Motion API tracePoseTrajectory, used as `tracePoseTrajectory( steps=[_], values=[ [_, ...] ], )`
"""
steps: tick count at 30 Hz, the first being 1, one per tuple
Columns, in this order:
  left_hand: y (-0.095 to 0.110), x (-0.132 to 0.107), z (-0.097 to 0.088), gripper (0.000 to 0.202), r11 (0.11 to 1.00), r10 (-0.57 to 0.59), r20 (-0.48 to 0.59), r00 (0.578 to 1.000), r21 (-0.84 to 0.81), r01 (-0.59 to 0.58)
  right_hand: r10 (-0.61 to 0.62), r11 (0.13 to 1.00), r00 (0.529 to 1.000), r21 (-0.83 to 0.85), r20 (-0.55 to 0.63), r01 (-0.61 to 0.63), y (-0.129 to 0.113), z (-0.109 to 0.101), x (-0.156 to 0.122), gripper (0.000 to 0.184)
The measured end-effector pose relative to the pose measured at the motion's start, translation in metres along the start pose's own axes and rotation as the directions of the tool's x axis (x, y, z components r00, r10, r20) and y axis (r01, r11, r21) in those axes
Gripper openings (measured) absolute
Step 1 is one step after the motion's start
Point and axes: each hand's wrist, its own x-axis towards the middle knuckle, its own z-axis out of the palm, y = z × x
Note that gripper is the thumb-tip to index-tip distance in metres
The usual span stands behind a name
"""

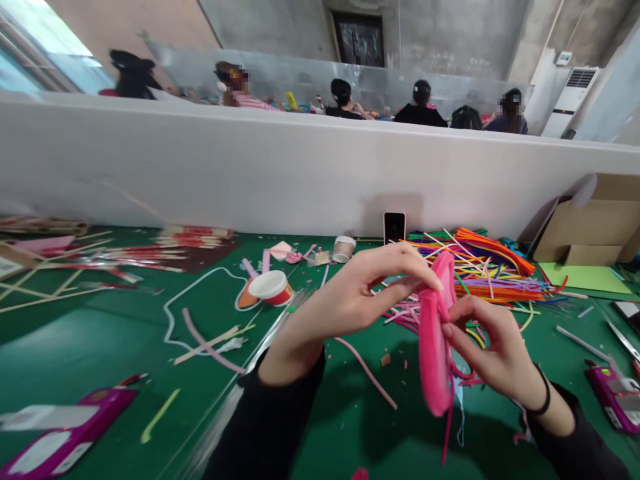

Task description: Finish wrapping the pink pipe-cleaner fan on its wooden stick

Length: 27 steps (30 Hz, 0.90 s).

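Between my two hands hangs a pink fuzzy piece (434, 360), flat and looped, that looks shaped from pipe cleaners. My left hand (367, 287) pinches its upper end from the left, thumb and fingertips together. From the right, my right hand (493, 340) pinches its edge a little lower, with a black band round the wrist. A thin pink strand dangles below the piece, and a light blue thread (461, 413) hangs beside it. Behind my hands lies a heap of colourful pipe cleaners (485, 267), partly covered by them.
On the green table (240, 427) stand a paper cup (273, 288) and a phone (395, 228) against the white partition (280, 167). Purple devices (70, 433) lie left and right, with scissors (623, 340) at the right edge. Wooden sticks lie at left. Several people sit beyond the partition.
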Motion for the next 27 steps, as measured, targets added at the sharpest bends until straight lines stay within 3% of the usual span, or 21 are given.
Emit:
tracePoseTrajectory(
  steps=[3,5,8,10,16,19,21,23,25,27],
  values=[
    [0.011,-0.008,0.009,0.014,1.000,-0.025,-0.072,0.997,0.011,0.026,-0.059,0.997,0.994,-0.051,-0.093,0.055,-0.004,0.011,-0.005,0.006],
    [0.016,-0.012,0.017,0.025,0.997,-0.081,-0.139,0.987,-0.004,0.081,-0.105,0.990,0.985,-0.104,-0.136,0.091,-0.008,0.016,-0.007,0.006],
    [0.016,-0.015,0.030,0.029,0.969,-0.246,-0.297,0.923,-0.083,0.231,-0.173,0.967,0.961,-0.224,-0.216,0.124,-0.012,0.019,-0.012,0.012],
    [0.014,-0.014,0.036,0.023,0.959,-0.283,-0.352,0.892,-0.118,0.257,-0.217,0.936,0.943,-0.327,-0.254,0.127,-0.012,0.021,-0.015,0.014],
    [0.013,-0.010,0.046,0.024,0.941,-0.329,-0.410,0.851,-0.214,0.261,-0.278,0.878,0.945,-0.444,-0.172,0.178,-0.005,0.023,-0.016,0.017],
    [0.015,-0.008,0.050,0.015,0.950,-0.312,-0.453,0.835,-0.167,0.264,-0.210,0.940,0.958,-0.311,-0.196,0.143,-0.006,0.021,-0.015,0.013],
    [0.015,-0.007,0.053,0.011,0.958,-0.284,-0.479,0.831,-0.119,0.259,-0.078,0.993,0.976,-0.103,-0.205,0.058,-0.007,0.020,-0.015,0.008],
    [0.015,-0.006,0.056,0.011,0.961,-0.273,-0.500,0.822,-0.098,0.260,0.062,0.992,0.976,0.122,-0.207,-0.037,-0.008,0.020,-0.014,0.004],
    [0.016,-0.005,0.058,0.012,0.959,-0.280,-0.507,0.815,-0.108,0.262,0.134,0.965,0.948,0.256,-0.288,-0.059,-0.008,0.022,-0.012,0.005],
    [0.018,-0.004,0.060,0.013,0.955,-0.297,-0.507,0.809,-0.140,0.263,0.127,0.965,0.889,0.263,-0.440,-0.008,-0.007,0.027,-0.008,0.005]
  ],
)
